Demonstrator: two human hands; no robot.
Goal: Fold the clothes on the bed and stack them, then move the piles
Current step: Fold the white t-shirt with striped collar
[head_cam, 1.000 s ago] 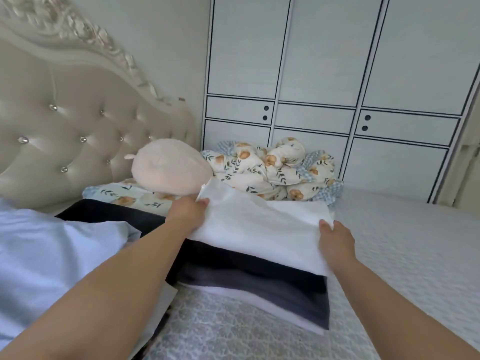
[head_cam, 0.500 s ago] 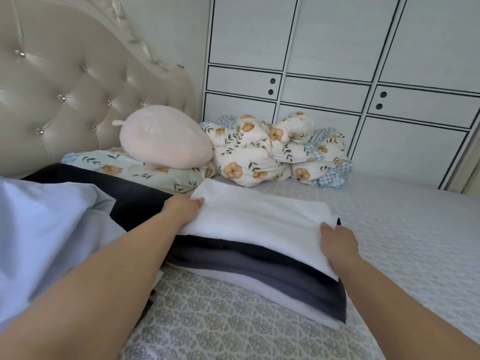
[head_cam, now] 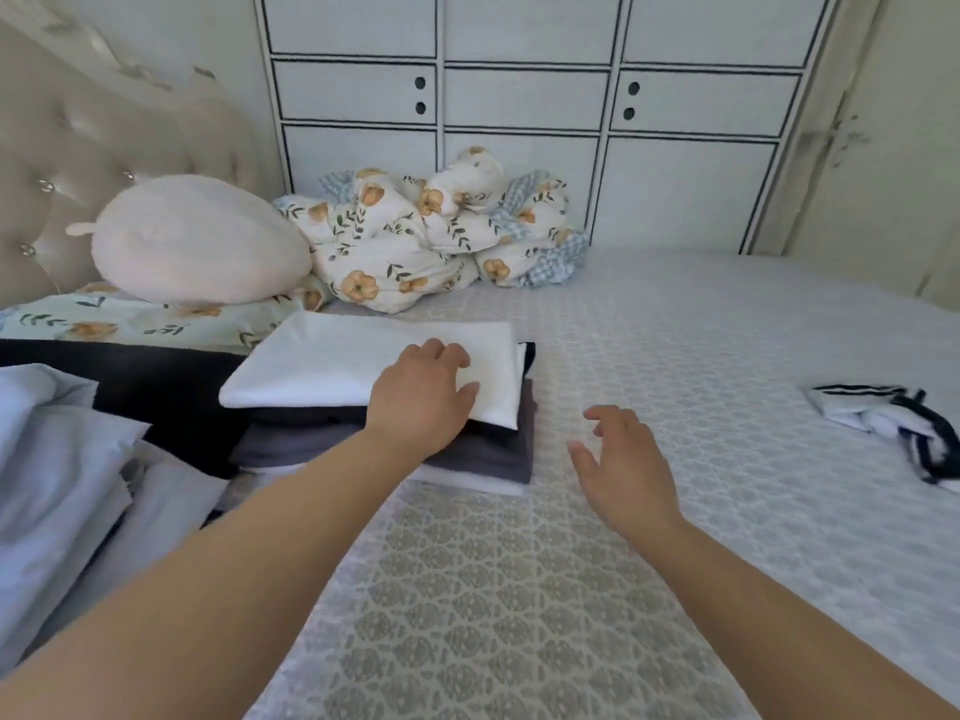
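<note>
A folded white garment lies on top of a pile of folded dark and grey clothes on the bed. My left hand rests flat on the white garment's near right part, fingers spread. To the right of the pile, my right hand hovers over the bare bedspread with relaxed fingers and holds nothing. A crumpled white garment with dark stripes lies far right on the bed. Light blue clothes and a black garment lie at the left.
A pink plush cushion and a bunched floral quilt sit at the head of the bed, against the tufted headboard. White wardrobe doors stand behind. The patterned bedspread stretches right.
Both hands let go of the white garment's edges. My left hand moved right onto its top; my right hand came off the pile and now hovers beside it. The view swung right.
</note>
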